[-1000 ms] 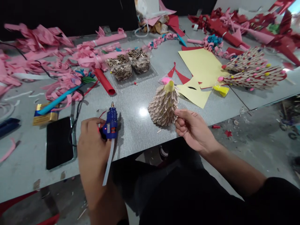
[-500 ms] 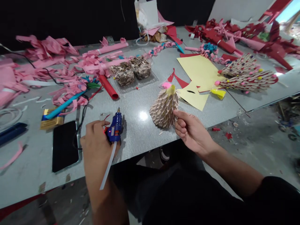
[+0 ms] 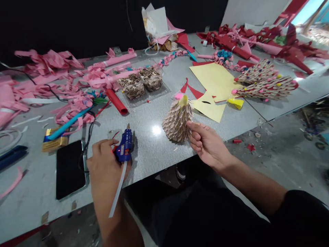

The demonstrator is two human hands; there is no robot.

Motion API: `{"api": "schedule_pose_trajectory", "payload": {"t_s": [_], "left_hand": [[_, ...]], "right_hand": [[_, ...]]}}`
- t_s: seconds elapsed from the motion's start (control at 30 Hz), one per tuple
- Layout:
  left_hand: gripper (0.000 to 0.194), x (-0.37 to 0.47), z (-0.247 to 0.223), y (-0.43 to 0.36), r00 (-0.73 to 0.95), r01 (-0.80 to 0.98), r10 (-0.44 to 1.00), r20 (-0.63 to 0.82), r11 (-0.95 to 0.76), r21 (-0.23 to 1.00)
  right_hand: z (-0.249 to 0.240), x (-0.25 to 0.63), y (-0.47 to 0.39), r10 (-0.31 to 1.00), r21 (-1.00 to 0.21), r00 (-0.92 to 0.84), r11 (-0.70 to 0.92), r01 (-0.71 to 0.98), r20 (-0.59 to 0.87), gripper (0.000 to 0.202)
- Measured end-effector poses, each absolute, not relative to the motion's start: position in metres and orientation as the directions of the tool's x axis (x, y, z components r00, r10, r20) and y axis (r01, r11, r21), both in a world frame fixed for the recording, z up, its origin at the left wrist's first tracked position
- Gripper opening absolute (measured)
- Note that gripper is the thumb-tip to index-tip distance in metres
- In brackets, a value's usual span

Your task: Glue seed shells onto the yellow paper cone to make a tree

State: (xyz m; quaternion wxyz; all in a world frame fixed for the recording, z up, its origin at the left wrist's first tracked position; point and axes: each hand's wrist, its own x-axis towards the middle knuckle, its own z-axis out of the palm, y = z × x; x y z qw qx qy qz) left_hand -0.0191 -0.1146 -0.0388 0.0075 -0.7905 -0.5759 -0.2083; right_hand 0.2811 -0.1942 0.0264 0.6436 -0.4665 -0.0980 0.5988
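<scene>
My left hand [image 3: 105, 159] is closed around the handle of a blue glue gun [image 3: 125, 145], its nozzle pointing away from me and a white glue stick [image 3: 117, 192] trailing from its back. A small cone [image 3: 177, 123] stands upright near the table's front edge, covered in overlapping pale, shell-like flakes, with a bare yellow tip. My right hand [image 3: 205, 142] is closed in a pinch at the cone's right side, thumb and forefinger against the flakes. Behind it lie a pink piece [image 3: 179, 96] and cut yellow paper [image 3: 212, 109]. Clear boxes [image 3: 132, 87] hold more flakes.
A phone [image 3: 70, 169] lies left of my left hand, by a gold and blue box [image 3: 53, 141] and a black cord. Pink paper strips [image 3: 69, 80] cover the back left. Two decorated cones [image 3: 269, 87] lie at the right, near a yellow sheet [image 3: 218, 79].
The view has shifted slightly, so the table's things sit a little further left. Both hands keep almost the same places, the left on the glue gun, the right at the cone.
</scene>
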Motion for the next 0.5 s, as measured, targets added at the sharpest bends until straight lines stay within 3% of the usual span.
{"api": "schedule_pose_trajectory", "payload": {"t_s": [0.5], "left_hand": [[0.044,-0.018,-0.0359,-0.1128,0.24,0.921,0.92,0.311,-0.317,0.226]], "right_hand": [[0.0173,0.2815,-0.1937,0.889,-0.765,0.3,-0.083,-0.639,-0.347,0.063]]}}
